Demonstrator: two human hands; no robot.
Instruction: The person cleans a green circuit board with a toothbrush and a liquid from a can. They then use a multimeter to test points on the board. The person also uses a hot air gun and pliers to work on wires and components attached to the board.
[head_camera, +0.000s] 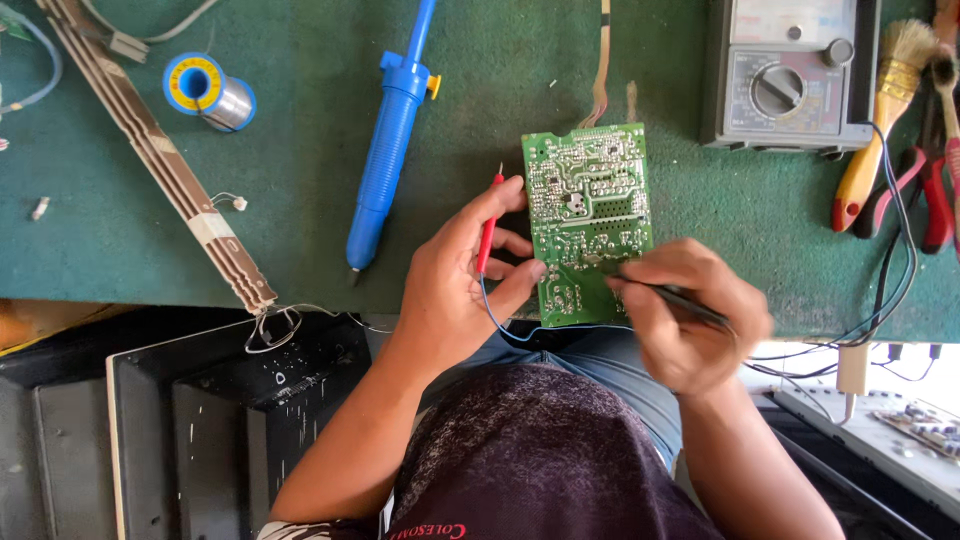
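Board (588, 225) lay solder side up on the green mat (300, 200) at the near edge, its long axis running away from you, between your two hands. Your left hand (455, 285) steadied its left edge with the fingertips while pinching the red probe (488, 232), which pointed up beside the board and touched nothing. Your right hand (685, 320) was clenched around the black probe (665, 293), its tip resting on the board's lower right area, so that hand was the nearer to the joints. Beyond the board's far right corner sat the meter (790, 75). Left of the board lay the blue desoldering pump (388, 150), and past it the solder spool (210, 90).
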